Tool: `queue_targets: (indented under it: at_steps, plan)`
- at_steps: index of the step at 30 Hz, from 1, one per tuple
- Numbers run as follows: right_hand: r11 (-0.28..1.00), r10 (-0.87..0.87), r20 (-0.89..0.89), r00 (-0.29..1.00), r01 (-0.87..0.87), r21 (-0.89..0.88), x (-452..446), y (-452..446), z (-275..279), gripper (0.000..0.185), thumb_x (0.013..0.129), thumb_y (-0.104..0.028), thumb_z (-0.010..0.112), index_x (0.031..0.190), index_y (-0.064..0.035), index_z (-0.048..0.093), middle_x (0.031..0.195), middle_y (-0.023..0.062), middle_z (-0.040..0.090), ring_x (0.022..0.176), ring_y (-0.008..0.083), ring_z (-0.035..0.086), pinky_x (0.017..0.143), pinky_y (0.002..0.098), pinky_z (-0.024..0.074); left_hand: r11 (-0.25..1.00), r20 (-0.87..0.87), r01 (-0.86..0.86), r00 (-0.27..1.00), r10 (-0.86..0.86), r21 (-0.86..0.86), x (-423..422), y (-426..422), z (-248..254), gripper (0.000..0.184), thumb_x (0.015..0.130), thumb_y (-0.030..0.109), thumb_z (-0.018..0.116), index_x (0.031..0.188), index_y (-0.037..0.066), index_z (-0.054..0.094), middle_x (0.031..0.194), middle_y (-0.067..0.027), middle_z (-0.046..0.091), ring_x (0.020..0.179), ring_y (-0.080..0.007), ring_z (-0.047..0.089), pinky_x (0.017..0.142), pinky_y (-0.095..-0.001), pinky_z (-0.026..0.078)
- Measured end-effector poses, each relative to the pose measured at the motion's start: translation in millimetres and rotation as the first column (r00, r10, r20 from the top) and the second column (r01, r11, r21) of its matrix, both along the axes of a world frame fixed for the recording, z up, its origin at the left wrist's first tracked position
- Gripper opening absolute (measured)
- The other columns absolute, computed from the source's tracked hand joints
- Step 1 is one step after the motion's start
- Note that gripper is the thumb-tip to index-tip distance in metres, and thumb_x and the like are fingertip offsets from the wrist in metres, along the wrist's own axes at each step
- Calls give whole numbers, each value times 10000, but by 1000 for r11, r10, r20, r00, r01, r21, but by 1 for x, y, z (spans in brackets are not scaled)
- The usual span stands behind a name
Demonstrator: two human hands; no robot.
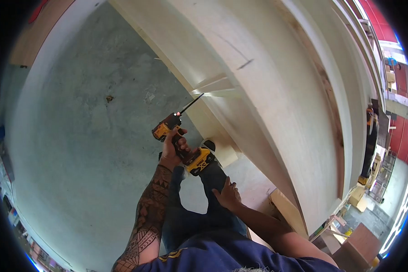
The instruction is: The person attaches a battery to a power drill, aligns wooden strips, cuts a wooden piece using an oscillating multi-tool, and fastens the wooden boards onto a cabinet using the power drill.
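Observation:
My left hand [173, 147] is wrapped round the grip of a yellow and black cordless driver [161, 129]. Its long thin bit [192, 103] points up and right, with the tip at the lower edge of a pale wooden structure [276, 86]; whether it touches cannot be made out. A lit spot shows at the driver's nose, and its yellow battery [200, 162] sits above my leg. My right hand [229, 195] is beside my thigh, holding nothing, its fingers apart.
Grey concrete floor [90, 131] stretches across the left. Long pale panels run from the top down to the lower right. A brown box [360, 245] stands at the lower right, near shelving and small items. A wooden board [36, 38] is at the upper left.

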State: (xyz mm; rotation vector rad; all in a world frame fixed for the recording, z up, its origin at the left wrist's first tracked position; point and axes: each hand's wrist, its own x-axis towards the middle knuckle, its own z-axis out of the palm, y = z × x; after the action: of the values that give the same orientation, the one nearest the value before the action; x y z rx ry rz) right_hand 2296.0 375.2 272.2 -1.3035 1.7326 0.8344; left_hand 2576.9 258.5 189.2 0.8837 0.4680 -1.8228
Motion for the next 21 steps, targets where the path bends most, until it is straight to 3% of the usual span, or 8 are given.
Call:
queue_targets:
  at_steps: [5,7,9,12,14,15,17,21]
  plan:
    - [995,-99,20,995,98,36,3,-30,10,952,954,-549,721,1572,16,266,1399,373,519,1287,510,589,1058,571,516,977,59,-79,996,69,199,-9,-5,47,417,1028,500,631,1139,98,636,653,38,469,551,-128,476,594,-346,464]
    - [986,-167,44,985,168,-19,9,-19,18,951,960,-544,713,1582,18,264,1424,380,511,1309,515,577,1078,574,501,998,35,-47,998,46,36,5,45,69,419,1022,511,642,1115,103,633,625,36,447,527,-144,453,584,-347,442]
    - [980,-191,72,979,194,-43,7,0,18,950,966,-538,706,1593,21,262,1450,387,503,1331,520,564,1098,577,486,987,269,9,962,-53,162,11,68,127,422,1022,526,638,1100,111,624,606,37,419,502,-153,415,580,-352,416]
    - [992,-40,158,987,58,-112,9,33,30,865,1003,-527,638,1579,48,343,1512,404,462,1372,541,531,1110,587,467,991,198,100,973,-116,88,64,132,144,405,1017,510,640,1137,123,631,628,16,463,559,-157,482,653,-395,496]
    - [923,385,178,906,-372,-103,15,51,46,721,1033,-519,561,1507,23,515,1500,343,533,1390,486,546,1098,557,477,988,291,150,944,-156,41,85,148,187,405,1016,498,642,1166,121,623,661,10,520,566,-149,508,650,-375,496]
    - [934,354,176,919,-336,-121,21,48,63,721,1033,-519,561,1507,23,515,1500,343,533,1390,486,546,1098,557,477,982,299,187,936,-186,24,95,145,206,405,1016,498,642,1166,121,623,661,10,520,566,-149,508,650,-375,496]
    - [971,49,548,835,-169,170,10,31,95,600,1028,-519,595,1339,-10,664,1382,271,656,1305,405,625,1093,505,477,975,356,221,911,-206,-2,104,141,246,411,1017,494,645,1180,118,610,684,12,553,565,-142,519,640,-354,489]
    - [924,-227,665,711,374,-85,-15,53,120,609,1060,-557,539,1304,-21,692,1333,244,696,1266,384,650,1084,492,484,894,383,267,916,-119,-359,100,88,311,388,1032,431,647,1210,92,586,669,27,532,552,-121,492,625,-314,469]
